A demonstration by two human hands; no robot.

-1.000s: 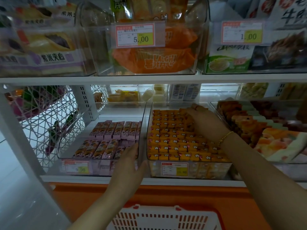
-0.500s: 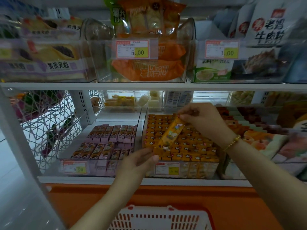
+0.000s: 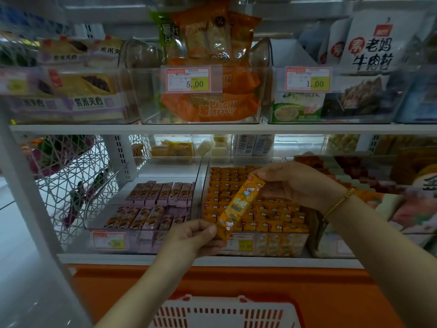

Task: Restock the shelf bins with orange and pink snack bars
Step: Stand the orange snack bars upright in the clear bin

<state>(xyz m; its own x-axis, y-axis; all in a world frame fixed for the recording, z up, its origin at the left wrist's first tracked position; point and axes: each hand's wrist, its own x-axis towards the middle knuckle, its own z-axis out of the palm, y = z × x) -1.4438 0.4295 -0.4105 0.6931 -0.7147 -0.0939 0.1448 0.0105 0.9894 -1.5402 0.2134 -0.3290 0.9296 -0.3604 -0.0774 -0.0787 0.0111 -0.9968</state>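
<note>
Pinching orange snack bar (image 3: 241,207) w/ L hand (image 3: 194,237) & R hand (image 3: 300,183)

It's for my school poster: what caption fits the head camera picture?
Restocking: left hand and right hand hold an orange snack bar over its bin.

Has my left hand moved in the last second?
Yes. The left hand shifted right, from the front of the pink bin to the tag on the orange bin, now pinching the lower end of an orange bar.
</note>
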